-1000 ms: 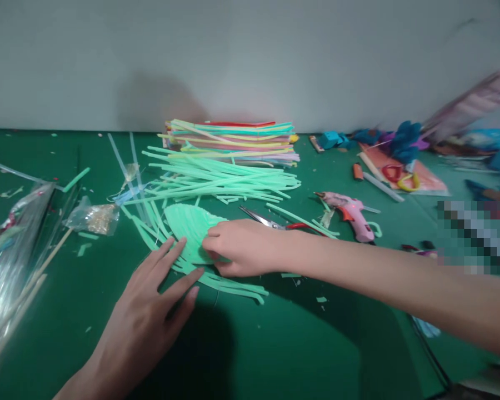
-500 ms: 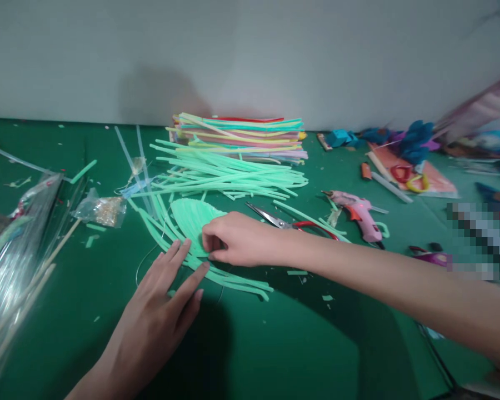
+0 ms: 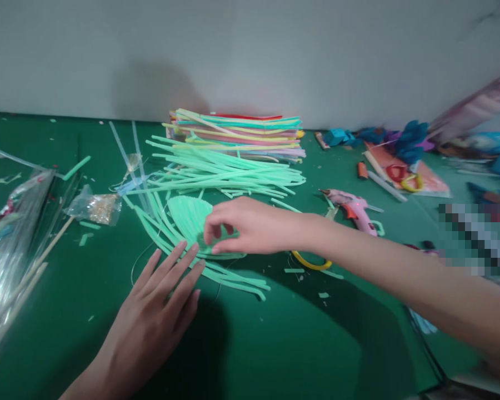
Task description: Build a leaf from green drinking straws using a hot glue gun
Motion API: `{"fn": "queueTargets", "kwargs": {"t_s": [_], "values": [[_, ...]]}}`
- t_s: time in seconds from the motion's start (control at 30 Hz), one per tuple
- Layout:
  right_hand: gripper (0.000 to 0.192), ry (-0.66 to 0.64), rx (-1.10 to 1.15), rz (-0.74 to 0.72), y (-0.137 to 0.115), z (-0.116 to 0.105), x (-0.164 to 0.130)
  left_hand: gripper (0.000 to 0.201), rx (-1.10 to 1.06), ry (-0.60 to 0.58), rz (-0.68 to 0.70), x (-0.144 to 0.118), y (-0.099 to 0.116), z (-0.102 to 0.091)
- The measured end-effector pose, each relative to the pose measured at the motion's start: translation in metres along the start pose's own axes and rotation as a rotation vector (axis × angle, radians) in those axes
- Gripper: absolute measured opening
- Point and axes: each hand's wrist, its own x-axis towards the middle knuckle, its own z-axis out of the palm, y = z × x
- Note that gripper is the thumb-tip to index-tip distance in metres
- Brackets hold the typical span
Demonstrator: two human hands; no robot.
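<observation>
Now the right hand loosens into a half-open curl, apparently gripping nothing, over the flat, fuzzy mint-green leaf shape, so handling there seems paused; the left hand, loosely spread, rests at fuzzy mint-green strands alongside.

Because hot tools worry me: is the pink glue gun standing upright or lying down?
Lying down: the pink glue gun shows its broad side, flat on the green table.

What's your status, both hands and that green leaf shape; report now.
Left hand spread at loose green strands. Right hand loosely curled, no grip visible. Leaf-shaped piece partly covered by right hand. Yellow loop handle partly hidden by right forearm.
</observation>
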Motion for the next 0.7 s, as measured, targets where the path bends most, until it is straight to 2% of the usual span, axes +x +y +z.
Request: {"fn": "queueTargets", "kwargs": {"t_s": [0.1, 0.23, 0.43, 0.57, 0.7], "values": [[0.015, -0.029, -0.189, -0.004, 0.006, -0.006, -0.028, 0.051, 0.029, -0.018, 0.047, 0.007, 0.0, -0.003], [0.013, -0.048, -0.391, -0.026, 0.016, 0.004, -0.05, 0.056, 0.061, -0.081, 0.1, 0.023, 0.007, 0.001], [0.014, -0.015, -0.48, -0.063, 0.02, 0.013, -0.059, 0.063, 0.102, -0.136, 0.164, 0.031, 0.018, 0.014], [0.017, 0.025, -0.533, -0.127, 0.016, 0.016, -0.063, 0.062, 0.109, -0.152, 0.178, 0.029, 0.018, 0.014], [0.017, 0.009, -0.564, -0.109, 0.013, 0.018, -0.064, 0.061, 0.105, -0.154, 0.183, 0.028, 0.017, 0.013]]}}
